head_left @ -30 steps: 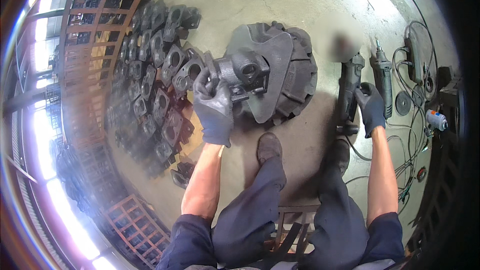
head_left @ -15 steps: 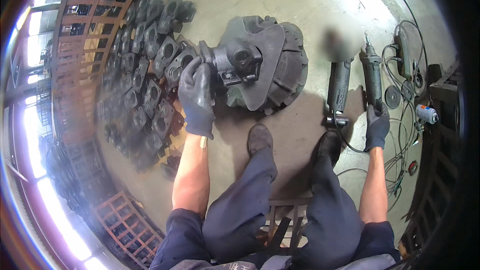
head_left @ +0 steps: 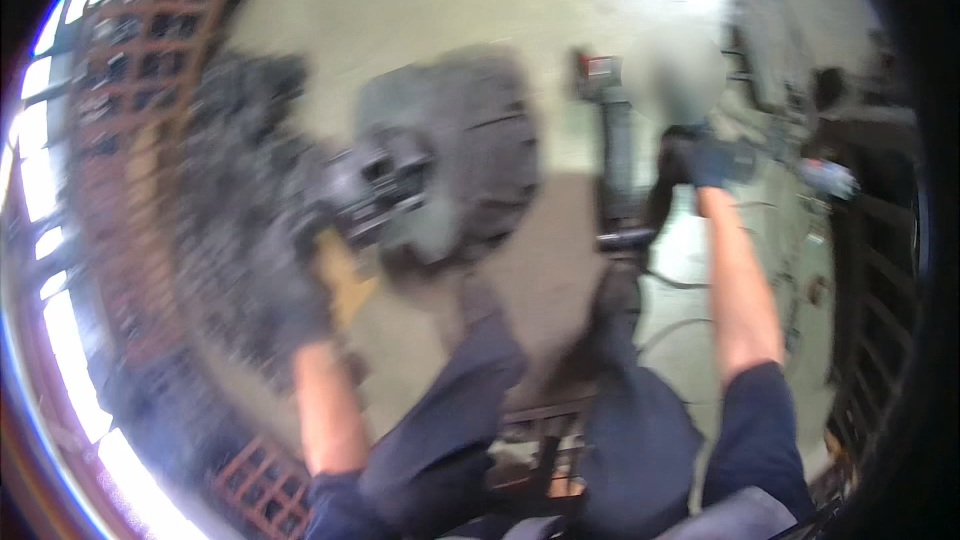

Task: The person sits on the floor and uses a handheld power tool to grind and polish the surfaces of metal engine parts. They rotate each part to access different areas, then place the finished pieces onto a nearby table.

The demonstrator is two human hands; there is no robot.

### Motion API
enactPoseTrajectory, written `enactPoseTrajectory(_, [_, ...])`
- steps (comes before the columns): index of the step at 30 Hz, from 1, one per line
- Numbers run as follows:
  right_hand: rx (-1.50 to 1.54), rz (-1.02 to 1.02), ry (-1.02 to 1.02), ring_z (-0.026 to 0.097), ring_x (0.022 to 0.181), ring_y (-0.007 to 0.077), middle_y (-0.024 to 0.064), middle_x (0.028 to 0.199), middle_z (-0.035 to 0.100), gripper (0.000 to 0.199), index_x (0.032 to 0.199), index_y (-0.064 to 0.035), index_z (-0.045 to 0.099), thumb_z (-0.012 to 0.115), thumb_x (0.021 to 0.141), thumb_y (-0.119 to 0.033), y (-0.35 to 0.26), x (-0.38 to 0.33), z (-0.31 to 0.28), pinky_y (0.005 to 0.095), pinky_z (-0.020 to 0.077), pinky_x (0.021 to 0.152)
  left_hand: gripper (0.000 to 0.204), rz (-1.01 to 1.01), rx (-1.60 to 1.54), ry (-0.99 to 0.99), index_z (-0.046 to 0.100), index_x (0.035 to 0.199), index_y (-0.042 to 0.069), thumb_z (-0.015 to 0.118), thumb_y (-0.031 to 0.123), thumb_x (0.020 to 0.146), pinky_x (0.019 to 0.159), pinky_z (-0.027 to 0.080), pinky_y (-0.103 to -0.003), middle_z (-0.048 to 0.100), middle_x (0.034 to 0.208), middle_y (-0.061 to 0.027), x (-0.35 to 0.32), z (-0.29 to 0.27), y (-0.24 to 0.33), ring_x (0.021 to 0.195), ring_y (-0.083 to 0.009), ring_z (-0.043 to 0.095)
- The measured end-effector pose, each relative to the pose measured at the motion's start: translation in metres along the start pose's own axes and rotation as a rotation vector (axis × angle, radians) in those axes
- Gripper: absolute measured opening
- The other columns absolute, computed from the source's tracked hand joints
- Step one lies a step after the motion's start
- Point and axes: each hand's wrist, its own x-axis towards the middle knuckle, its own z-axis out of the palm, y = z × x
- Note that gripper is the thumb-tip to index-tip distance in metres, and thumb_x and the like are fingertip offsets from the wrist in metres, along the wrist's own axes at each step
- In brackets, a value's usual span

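Motion smears the whole view. My right hand [head_left: 708, 160], in a dark glove, is closed round the rear body of a dark die grinder [head_left: 676, 148]; the tool's front end is lost in blur. To its left an angle grinder [head_left: 618, 135] stands on the floor. My left hand [head_left: 288, 290], also gloved, is apart from the big black cast housing [head_left: 470, 140] and over the near side of the heap of dark flanged castings [head_left: 240, 140]. Its fingers are too smeared to read.
Rust-coloured metal crates [head_left: 150, 70] line the left side, and a dark slatted rack [head_left: 860, 310] the right. Loose cables [head_left: 680, 282] and a spray can [head_left: 830, 178] lie at the right. My legs [head_left: 640, 420] are spread on the near side.
My left hand has come off the housing and moved left and nearer me. My right hand has moved farther away with the die grinder. The view has swung, shifting the scene leftward.
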Motion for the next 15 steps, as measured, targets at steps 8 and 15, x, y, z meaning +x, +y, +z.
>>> enactPoseTrajectory(8, [0.253, -0.009, 0.132, 0.070, 0.091, 0.0388, 0.0243, 0.097, 0.071, 0.057, 0.113, 0.0024, 0.065, 0.076, 0.072, -0.036, 0.004, 0.003, -0.046, 0.0457, 0.0546, 0.082, 0.028, 0.515, 0.649, 0.202, 0.066, 0.119, 0.000, 0.061, 0.018, 0.098, 0.096, 0.051, -0.041, 0.070, 0.111, -0.0144, -0.027, 0.009, 0.040, 0.109, -0.0302, 0.066])
enactPoseTrajectory(15, [0.970, 0.043, -0.153, 0.060, 0.059, 0.0182, 0.0091, 0.074, 0.065, 0.040, 0.098, 0.0036, 0.067, 0.080, 0.076, -0.027, 0.018, -0.088, -0.074, 0.0344, 0.0491, 0.056, 0.027, 0.298, -0.054, 0.121, 0.065, 0.123, -0.001, 0.061, 0.010, 0.098, 0.090, 0.052, -0.035, 0.070, 0.112, -0.0104, -0.061, 0.010, 0.134, 0.101, -0.0222, 0.066])
